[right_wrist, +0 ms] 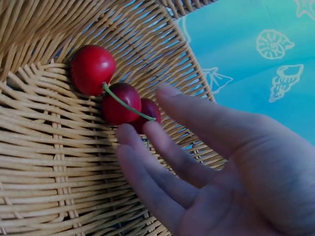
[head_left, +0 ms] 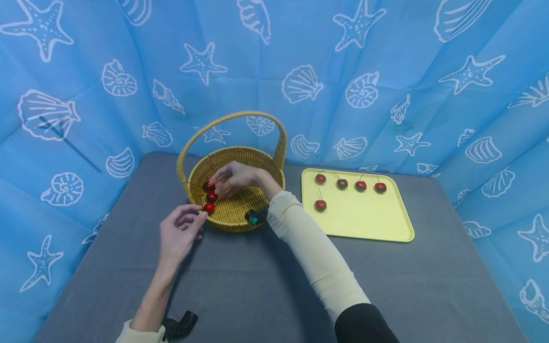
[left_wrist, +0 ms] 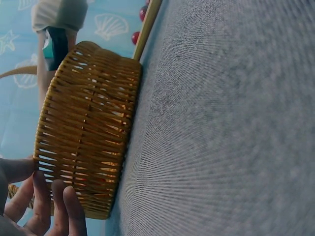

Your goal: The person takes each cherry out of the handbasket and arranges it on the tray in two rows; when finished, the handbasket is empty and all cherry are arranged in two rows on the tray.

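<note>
A round wicker basket (head_left: 235,224) with a tall arched handle stands at the back of the table. My left hand (head_left: 182,233) pinches its near left rim between thumb and fingers; the left wrist view shows the fingers (left_wrist: 58,201) against the outer wall. Three red cherries lie in a row inside, by the left wall: a bright one (right_wrist: 92,70) with a green stem, a darker one (right_wrist: 120,104) and another (right_wrist: 150,110) partly hidden. My right hand (head_left: 240,177) reaches into the basket beside them, thumb and fingers spread apart, gripping nothing.
A pale yellow tray (head_left: 364,221) lies right of the basket. Several stemmed cherries are on it: a row along the back, including one (head_left: 360,186), and a single cherry (head_left: 320,205) in front. A blue curtain (head_left: 274,62) with seashell prints hangs behind the grey tabletop (head_left: 257,286).
</note>
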A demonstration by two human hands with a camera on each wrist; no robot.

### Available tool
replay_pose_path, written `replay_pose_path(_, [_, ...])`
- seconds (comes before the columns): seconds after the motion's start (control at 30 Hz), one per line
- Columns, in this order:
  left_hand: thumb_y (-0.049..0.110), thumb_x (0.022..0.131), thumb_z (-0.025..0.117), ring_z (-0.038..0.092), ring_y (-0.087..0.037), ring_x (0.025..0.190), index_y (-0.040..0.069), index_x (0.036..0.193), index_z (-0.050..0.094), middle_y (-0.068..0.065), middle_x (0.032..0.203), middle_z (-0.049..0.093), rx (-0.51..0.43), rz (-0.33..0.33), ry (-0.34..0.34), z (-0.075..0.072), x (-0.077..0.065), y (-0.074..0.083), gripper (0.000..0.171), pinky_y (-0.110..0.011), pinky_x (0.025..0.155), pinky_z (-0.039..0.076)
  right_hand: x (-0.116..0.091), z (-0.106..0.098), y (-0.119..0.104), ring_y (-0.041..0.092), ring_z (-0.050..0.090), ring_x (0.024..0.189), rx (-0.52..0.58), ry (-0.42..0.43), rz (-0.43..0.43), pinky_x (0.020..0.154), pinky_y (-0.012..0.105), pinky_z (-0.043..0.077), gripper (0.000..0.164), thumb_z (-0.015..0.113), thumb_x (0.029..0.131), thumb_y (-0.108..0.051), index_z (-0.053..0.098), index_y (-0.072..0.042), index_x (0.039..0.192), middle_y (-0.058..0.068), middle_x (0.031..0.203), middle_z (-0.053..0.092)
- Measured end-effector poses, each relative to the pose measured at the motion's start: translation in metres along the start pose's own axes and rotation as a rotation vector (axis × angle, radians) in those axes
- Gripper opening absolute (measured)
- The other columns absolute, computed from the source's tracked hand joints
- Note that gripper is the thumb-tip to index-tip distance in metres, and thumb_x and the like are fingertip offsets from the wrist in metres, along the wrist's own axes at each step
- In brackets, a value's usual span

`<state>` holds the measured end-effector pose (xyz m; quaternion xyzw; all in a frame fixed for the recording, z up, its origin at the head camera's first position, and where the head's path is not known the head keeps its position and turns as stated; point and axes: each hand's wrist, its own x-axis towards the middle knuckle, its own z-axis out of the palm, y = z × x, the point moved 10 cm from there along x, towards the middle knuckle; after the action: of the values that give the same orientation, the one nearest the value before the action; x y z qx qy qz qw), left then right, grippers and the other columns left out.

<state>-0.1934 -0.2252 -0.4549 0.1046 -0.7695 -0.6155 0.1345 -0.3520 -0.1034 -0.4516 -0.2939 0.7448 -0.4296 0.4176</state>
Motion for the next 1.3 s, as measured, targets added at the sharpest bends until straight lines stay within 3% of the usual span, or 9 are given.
replay_pose_path(0.3, [0.024, 0.102, 0.079, 0.075, -0.017, 0.074, 0.008, 0.122, 0.073, -0.005, 0.088, 0.077, 0.016, 0.006, -0.007, 0.0, 0.0, 0.0, 0.026, -0.027, 0.061, 0.065, -0.006, 0.02, 0.002, 0.042, 0.065, 0.136, 0.076, -0.138, 0.054, 0.122, 0.051, 0.054, 0.048, 0.063, 0.108, 0.0, 0.053, 0.001, 0.155, 0.026, 0.149, 0.057])
replay_pose_path(0.57, [0.025, 0.103, 0.079, 0.075, -0.02, 0.075, 0.009, 0.122, 0.073, -0.015, 0.093, 0.077, 0.037, -0.004, -0.002, 0.0, 0.0, -0.001, 0.026, -0.028, 0.061, 0.065, -0.009, 0.034, -0.005, 0.035, 0.064, 0.141, 0.085, -0.232, 0.035, 0.126, 0.05, 0.05, 0.052, 0.056, 0.11, 0.002, 0.045, 0.002, 0.161, 0.023, 0.161, 0.05])
replay_pose_path(0.8, [0.026, 0.103, 0.078, 0.076, -0.02, 0.076, 0.009, 0.123, 0.073, -0.019, 0.095, 0.077, 0.036, -0.022, -0.006, 0.001, 0.0, -0.001, 0.027, -0.028, 0.062, 0.065, -0.008, 0.039, -0.009, 0.035, 0.063, 0.142, 0.044, -0.227, 0.036, 0.125, 0.048, 0.051, 0.051, 0.056, 0.11, 0.001, 0.046, 0.002, 0.161, 0.023, 0.163, 0.051])
replay_pose_path(1.07, [0.029, 0.102, 0.079, 0.076, -0.018, 0.077, 0.01, 0.123, 0.073, -0.014, 0.094, 0.077, 0.04, -0.04, -0.007, 0.0, -0.001, -0.003, 0.029, -0.027, 0.062, 0.065, -0.004, 0.043, -0.012, 0.033, 0.061, 0.145, -0.031, -0.224, 0.027, 0.12, 0.039, 0.055, 0.05, 0.058, 0.11, -0.001, 0.049, 0.0, 0.159, 0.021, 0.164, 0.051])
replay_pose_path(1.3, [0.028, 0.103, 0.078, 0.076, -0.018, 0.077, 0.01, 0.123, 0.072, -0.016, 0.095, 0.077, 0.034, -0.027, -0.012, 0.001, -0.001, -0.002, 0.028, -0.027, 0.062, 0.065, 0.002, 0.04, -0.013, 0.025, 0.07, 0.127, -0.128, -0.183, -0.021, 0.107, 0.031, 0.062, 0.046, 0.066, 0.106, -0.005, 0.059, -0.003, 0.151, 0.017, 0.15, 0.064])
